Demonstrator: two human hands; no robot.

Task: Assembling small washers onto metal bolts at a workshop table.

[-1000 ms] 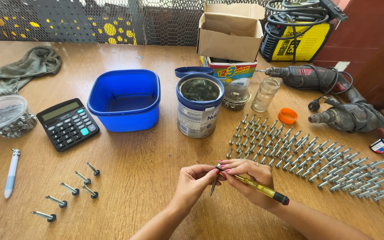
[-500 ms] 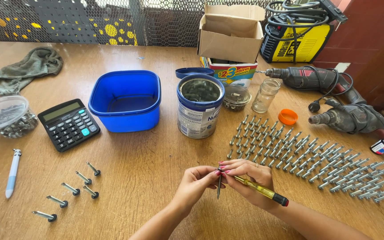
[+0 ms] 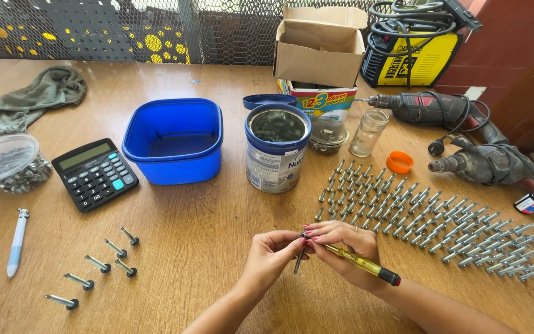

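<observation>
Left hand (image 3: 271, 256): I'm pinching a bolt (image 3: 300, 260) upright.
Right hand (image 3: 346, 247): I'm gripping the yellow screwdriver (image 3: 361, 265), fingertips closing on the bolt's top.
Risk: I'm judging a loose pinch could drop it onto the bench (image 3: 205, 229).

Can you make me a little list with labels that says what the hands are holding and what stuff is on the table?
left hand: pinches a small bolt
right hand: holds a yellow screwdriver at the bolt
right of hands: many bolts in rows
left of hands: six bolts, white pen
behind: tin can, blue tub, calculator
far right: two drills
table: wood
</observation>
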